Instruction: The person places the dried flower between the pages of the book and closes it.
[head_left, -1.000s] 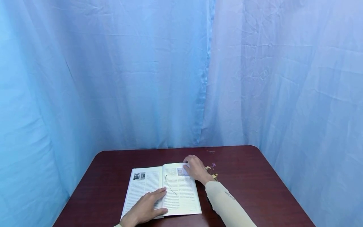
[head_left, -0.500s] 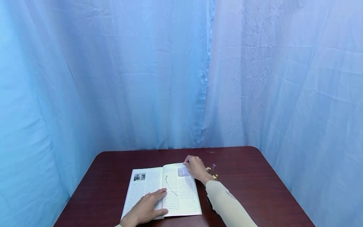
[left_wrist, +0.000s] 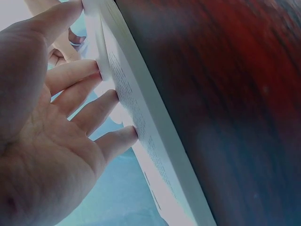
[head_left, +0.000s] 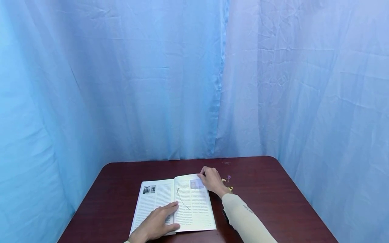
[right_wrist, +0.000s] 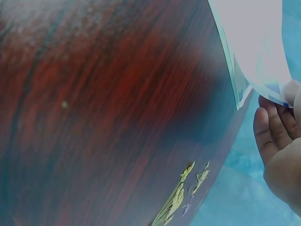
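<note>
An open book [head_left: 155,199] lies on the table, with printed text and small pictures on its pages. On the right page rests a thin dried stem [head_left: 183,200]. My left hand [head_left: 156,221] rests on the book near the fold, fingers extended; in the left wrist view its fingertips touch the paper. At the top right corner, my right hand [head_left: 211,180] pinches a page [right_wrist: 258,37] between thumb and fingers. The right wrist view shows that page curving up, apart from the sheets beneath. Beside my right wrist lie small dried flowers [right_wrist: 176,197], yellow and purple, partly hidden in the head view.
The dark red wooden table [head_left: 258,202] extends around the book on all sides. Blue curtains [head_left: 152,84] hang behind it and along both sides. A dark object under my right sleeve [head_left: 243,216] is mostly hidden.
My right hand has shifted slightly to the right, its fingers drawing in to pinch the page corner, which has lifted a little. My left hand has stayed in place.
</note>
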The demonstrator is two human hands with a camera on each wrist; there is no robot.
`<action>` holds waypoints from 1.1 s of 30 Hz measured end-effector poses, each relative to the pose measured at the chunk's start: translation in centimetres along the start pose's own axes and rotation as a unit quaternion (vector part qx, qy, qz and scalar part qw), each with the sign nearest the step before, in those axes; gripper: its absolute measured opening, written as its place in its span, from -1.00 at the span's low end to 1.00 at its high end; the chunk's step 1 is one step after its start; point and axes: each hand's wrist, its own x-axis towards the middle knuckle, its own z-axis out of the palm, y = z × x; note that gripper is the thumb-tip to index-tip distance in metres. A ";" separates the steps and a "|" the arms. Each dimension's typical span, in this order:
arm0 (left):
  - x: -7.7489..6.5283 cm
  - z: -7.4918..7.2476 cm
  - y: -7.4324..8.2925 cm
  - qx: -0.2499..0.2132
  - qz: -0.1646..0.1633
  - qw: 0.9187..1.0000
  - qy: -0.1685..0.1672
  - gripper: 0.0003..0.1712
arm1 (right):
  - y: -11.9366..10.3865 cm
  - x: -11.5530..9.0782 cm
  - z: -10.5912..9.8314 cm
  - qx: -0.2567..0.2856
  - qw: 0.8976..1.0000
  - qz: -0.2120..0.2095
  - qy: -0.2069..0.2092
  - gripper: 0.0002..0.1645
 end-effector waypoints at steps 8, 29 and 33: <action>0.1 -0.1 0.0 -0.001 -0.004 1.000 -0.004 -0.11 | -0.1 -0.1 -0.2 -0.008 1.000 0.006 -0.026 -0.74; -0.5 -0.1 -1.0 -0.007 0.018 1.000 0.000 -0.06 | 0.7 -0.7 -1.2 0.150 0.988 0.039 -0.009 -0.64; -0.9 -0.4 -1.3 -0.017 0.026 1.000 -0.007 -0.09 | 0.6 -1.2 -1.6 0.175 0.983 0.042 -0.021 -0.73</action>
